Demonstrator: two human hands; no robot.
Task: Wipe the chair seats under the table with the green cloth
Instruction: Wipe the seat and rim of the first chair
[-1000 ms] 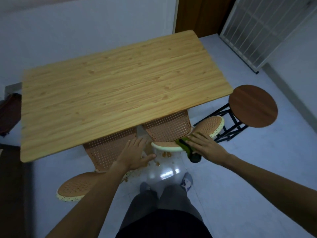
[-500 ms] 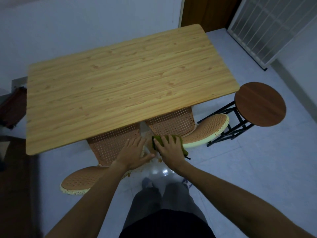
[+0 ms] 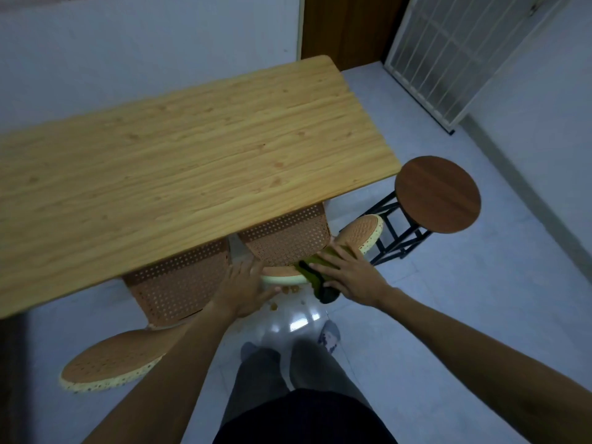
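The person stands at the near edge of the wooden desk (image 3: 192,161), where two perforated orange chairs are tucked underneath. The right hand (image 3: 349,272) lies flat on the green cloth (image 3: 315,274), its fingers (image 3: 336,251) spread wide and pressing the cloth onto the right chair seat (image 3: 362,233) near its front rim rather than gripping it; an open palm probably gives broad contact for wiping. The cloth sits bunched at about 7 o'clock of that seat, one dark end hanging over the edge toward the floor (image 3: 448,315). The left hand (image 3: 246,288), fingers loosely open and holding nothing, rests against the seat's pale front rim (image 3: 282,278), likely to steady the chair against the wiping push. Orange crumbs (image 3: 282,293) lie on the floor just below the rim. Compared with half a second earlier, the right hand and cloth have slid from the seat's front centre toward 3 o'clock, while the left hand has stayed in place. The left chair seat (image 3: 112,360) and the round stool (image 3: 437,193) at 2 o'clock stand untouched.
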